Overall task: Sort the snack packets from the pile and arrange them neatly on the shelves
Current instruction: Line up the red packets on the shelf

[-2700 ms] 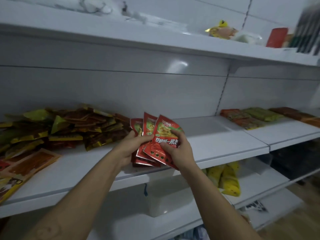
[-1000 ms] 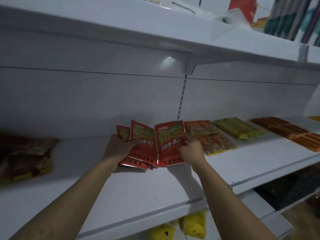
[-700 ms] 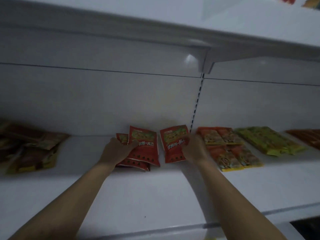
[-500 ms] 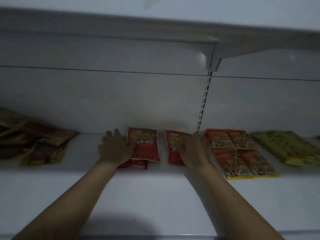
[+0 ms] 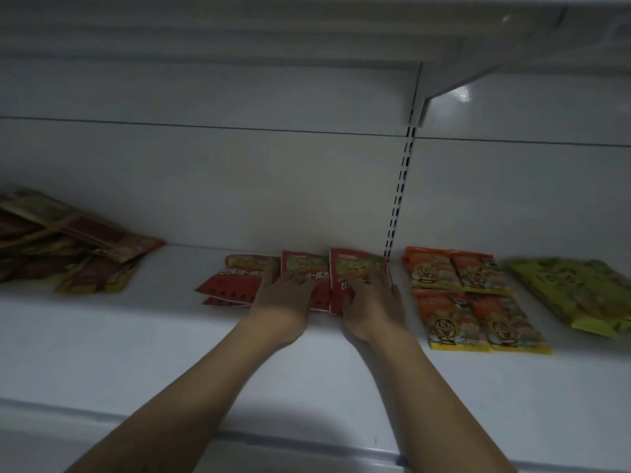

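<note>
Shelf (image 5: 136, 353): the red snack packets (image 5: 239, 278) are laid flat by the back wall, between the mixed pile (image 5: 75, 244) and the orange packets (image 5: 457, 295).
Red snack packets: overlaps may be left, or the leftmost stack skewed, if slid sideways.
Left hand (image 5: 283, 302), right hand (image 5: 372, 305): fingers are spread flat and pressed on packets; nothing is gripped.
Change: the fan formerly held upright in both hands has been laid down.

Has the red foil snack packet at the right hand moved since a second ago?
Yes. The red foil snack packet went down, now flat under the right hand beside the slotted upright.
</note>
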Action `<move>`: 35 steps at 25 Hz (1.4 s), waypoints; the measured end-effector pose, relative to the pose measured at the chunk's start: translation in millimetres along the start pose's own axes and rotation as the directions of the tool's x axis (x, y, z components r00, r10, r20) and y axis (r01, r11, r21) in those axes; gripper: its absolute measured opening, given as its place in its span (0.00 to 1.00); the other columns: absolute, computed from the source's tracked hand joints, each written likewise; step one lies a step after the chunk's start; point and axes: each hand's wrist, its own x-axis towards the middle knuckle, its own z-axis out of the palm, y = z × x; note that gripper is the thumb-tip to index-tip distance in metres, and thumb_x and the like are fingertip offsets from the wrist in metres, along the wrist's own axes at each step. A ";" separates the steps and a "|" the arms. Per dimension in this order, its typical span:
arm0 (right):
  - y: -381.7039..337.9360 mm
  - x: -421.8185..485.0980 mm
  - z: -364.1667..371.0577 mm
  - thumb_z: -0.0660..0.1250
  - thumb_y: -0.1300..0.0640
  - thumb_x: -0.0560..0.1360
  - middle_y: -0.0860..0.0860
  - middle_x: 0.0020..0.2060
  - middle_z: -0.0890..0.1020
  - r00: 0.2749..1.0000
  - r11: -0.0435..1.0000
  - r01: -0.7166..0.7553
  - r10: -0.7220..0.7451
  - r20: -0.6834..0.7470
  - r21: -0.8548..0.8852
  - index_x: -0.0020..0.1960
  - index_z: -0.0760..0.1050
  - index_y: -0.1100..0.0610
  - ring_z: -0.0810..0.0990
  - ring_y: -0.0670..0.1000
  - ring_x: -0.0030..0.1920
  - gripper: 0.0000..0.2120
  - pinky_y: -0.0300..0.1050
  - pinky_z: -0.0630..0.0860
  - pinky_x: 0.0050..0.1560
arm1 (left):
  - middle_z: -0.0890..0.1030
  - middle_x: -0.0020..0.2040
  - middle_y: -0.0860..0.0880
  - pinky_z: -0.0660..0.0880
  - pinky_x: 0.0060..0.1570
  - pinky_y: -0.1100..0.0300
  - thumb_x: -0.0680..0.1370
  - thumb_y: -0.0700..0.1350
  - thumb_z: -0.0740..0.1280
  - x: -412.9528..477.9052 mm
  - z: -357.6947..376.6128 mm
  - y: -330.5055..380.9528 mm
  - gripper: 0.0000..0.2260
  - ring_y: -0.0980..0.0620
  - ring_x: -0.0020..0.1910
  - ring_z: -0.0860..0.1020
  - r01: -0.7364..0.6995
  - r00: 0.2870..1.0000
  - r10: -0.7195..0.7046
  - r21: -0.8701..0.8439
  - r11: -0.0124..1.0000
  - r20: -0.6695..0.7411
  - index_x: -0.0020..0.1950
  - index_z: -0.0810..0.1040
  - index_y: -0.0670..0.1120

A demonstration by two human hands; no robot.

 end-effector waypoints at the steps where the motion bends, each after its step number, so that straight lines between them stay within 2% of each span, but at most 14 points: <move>1: 1.2 1.6 1.2 0.54 0.50 0.81 0.56 0.77 0.56 1.000 1.000 0.014 -0.014 0.017 0.012 0.76 0.62 0.45 0.49 0.59 0.78 0.23 0.58 0.54 0.75 | 0.67 0.75 0.51 0.37 0.75 0.42 0.82 0.43 0.56 -0.7 3.7 -0.9 0.22 0.50 0.76 0.59 0.015 1.000 -0.015 -0.001 1.000 0.013 0.77 0.61 0.52; 4: 2.5 2.3 -1.5 0.53 0.51 0.81 0.56 0.78 0.55 0.999 0.999 0.029 -0.030 0.043 0.036 0.77 0.61 0.45 0.48 0.59 0.78 0.23 0.58 0.54 0.76 | 0.61 0.78 0.52 0.36 0.75 0.42 0.81 0.38 0.56 -5.3 3.4 -9.2 0.26 0.51 0.79 0.53 0.039 0.999 -0.038 -0.016 0.999 0.028 0.78 0.57 0.53; 8: 0.2 0.2 -6.0 0.52 0.51 0.81 0.57 0.78 0.56 1.000 1.000 0.018 -0.018 0.009 0.026 0.76 0.62 0.48 0.48 0.59 0.78 0.23 0.57 0.46 0.77 | 0.56 0.80 0.50 0.39 0.75 0.38 0.80 0.38 0.56 -12.9 4.1 -14.3 0.28 0.49 0.80 0.49 0.025 1.000 -0.025 0.003 1.000 0.009 0.79 0.56 0.52; 12: -18.0 -6.8 -3.1 0.45 0.47 0.75 0.57 0.73 0.67 0.961 0.983 0.181 -0.170 -0.218 0.028 0.73 0.68 0.52 0.60 0.59 0.75 0.30 0.60 0.52 0.75 | 0.69 0.74 0.43 0.55 0.70 0.30 0.76 0.51 0.63 -26.7 10.2 -40.5 0.27 0.38 0.73 0.67 0.070 0.952 -0.094 -0.093 0.993 -0.291 0.75 0.67 0.50; 14: -30.0 -12.3 -1.9 0.49 0.48 0.79 0.56 0.77 0.60 0.966 0.971 0.238 -0.237 -0.104 -0.004 0.77 0.61 0.48 0.52 0.56 0.78 0.26 0.59 0.45 0.76 | 0.59 0.79 0.47 0.53 0.72 0.36 0.74 0.62 0.63 -36.5 2.2 -63.2 0.35 0.42 0.77 0.59 0.215 0.962 -0.241 -0.189 0.958 -0.128 0.79 0.58 0.53; 16: -36.8 -16.5 -0.4 0.52 0.46 0.81 0.53 0.79 0.54 0.964 0.963 0.265 -0.265 -0.006 -0.044 0.77 0.58 0.45 0.46 0.54 0.79 0.25 0.58 0.39 0.76 | 0.52 0.81 0.51 0.60 0.71 0.44 0.68 0.71 0.58 -45.3 0.0 -81.0 0.43 0.45 0.77 0.58 0.315 0.949 -0.313 -0.220 0.923 0.045 0.80 0.51 0.57; 18: -36.6 -16.6 2.7 0.52 0.44 0.81 0.52 0.78 0.55 0.959 0.957 0.284 -0.282 0.039 -0.060 0.76 0.60 0.44 0.45 0.55 0.79 0.24 0.60 0.38 0.76 | 0.58 0.79 0.53 0.66 0.65 0.47 0.67 0.71 0.53 -51.8 -1.8 -85.3 0.41 0.45 0.71 0.66 0.335 0.942 -0.330 -0.187 0.924 0.054 0.79 0.53 0.60; 21: -36.0 -18.4 6.0 0.51 0.42 0.81 0.52 0.78 0.57 0.956 0.953 0.288 -0.280 0.090 -0.093 0.77 0.59 0.44 0.46 0.55 0.79 0.24 0.61 0.40 0.76 | 0.69 0.73 0.51 0.65 0.60 0.49 0.69 0.67 0.53 -56.2 0.1 -83.7 0.34 0.43 0.65 0.71 0.358 0.930 -0.366 -0.163 0.920 -0.026 0.76 0.62 0.61; 25: -37.5 -23.0 8.4 0.52 0.43 0.82 0.55 0.78 0.55 0.958 0.958 0.271 -0.260 0.122 -0.090 0.78 0.57 0.45 0.45 0.56 0.79 0.25 0.61 0.40 0.76 | 0.81 0.58 0.45 0.69 0.48 0.49 0.76 0.55 0.56 -60.6 -0.7 -84.6 0.21 0.39 0.53 0.77 0.305 0.850 -0.425 -0.365 0.879 -0.312 0.67 0.77 0.55; 28: -42.1 -24.1 -6.7 0.54 0.44 0.81 0.55 0.76 0.62 0.967 0.962 0.254 -0.255 -0.001 0.100 0.76 0.61 0.46 0.56 0.55 0.77 0.24 0.54 0.51 0.76 | 0.82 0.57 0.44 0.76 0.44 0.48 0.78 0.46 0.56 -73.5 -16.3 -73.1 0.18 0.38 0.50 0.77 0.200 0.813 -0.312 -0.268 0.942 -0.492 0.63 0.79 0.51; 30: -47.4 -32.2 -23.4 0.55 0.46 0.82 0.50 0.69 0.73 0.962 0.867 0.271 -0.231 -0.143 0.419 0.72 0.69 0.50 0.69 0.50 0.70 0.20 0.42 0.64 0.68 | 0.82 0.58 0.47 0.77 0.45 0.48 0.75 0.46 0.56 -82.7 -27.4 -47.2 0.20 0.40 0.50 0.78 0.108 0.827 -0.203 -0.206 0.972 -0.524 0.63 0.79 0.51; 31: -50.6 -40.2 -30.1 0.56 0.46 0.82 0.47 0.65 0.77 0.963 0.786 0.269 -0.228 -0.145 0.557 0.69 0.73 0.50 0.73 0.47 0.65 0.19 0.38 0.66 0.64 | 0.82 0.57 0.48 0.77 0.44 0.48 0.74 0.45 0.57 -86.5 -29.2 -31.3 0.20 0.41 0.49 0.78 0.062 0.833 -0.153 -0.185 0.981 -0.531 0.63 0.79 0.50; 34: -48.2 -65.6 -38.8 0.65 0.43 0.76 0.47 0.57 0.82 0.986 0.565 0.125 -0.162 -0.039 0.816 0.60 0.79 0.49 0.80 0.48 0.58 0.16 0.49 0.76 0.60 | 0.84 0.50 0.50 0.77 0.38 0.54 0.75 0.45 0.60 -93.5 -17.8 9.1 0.17 0.46 0.45 0.79 -0.112 0.823 0.006 -0.152 0.982 -0.569 0.60 0.82 0.46; 35: -41.0 -72.9 -42.3 0.68 0.49 0.74 0.49 0.56 0.83 0.994 0.498 0.059 -0.105 -0.008 0.865 0.58 0.80 0.50 0.82 0.49 0.55 0.13 0.49 0.80 0.55 | 0.85 0.51 0.50 0.77 0.39 0.55 0.76 0.46 0.61 -95.0 -14.9 18.2 0.16 0.47 0.47 0.79 -0.170 0.815 0.054 -0.148 0.974 -0.577 0.60 0.82 0.45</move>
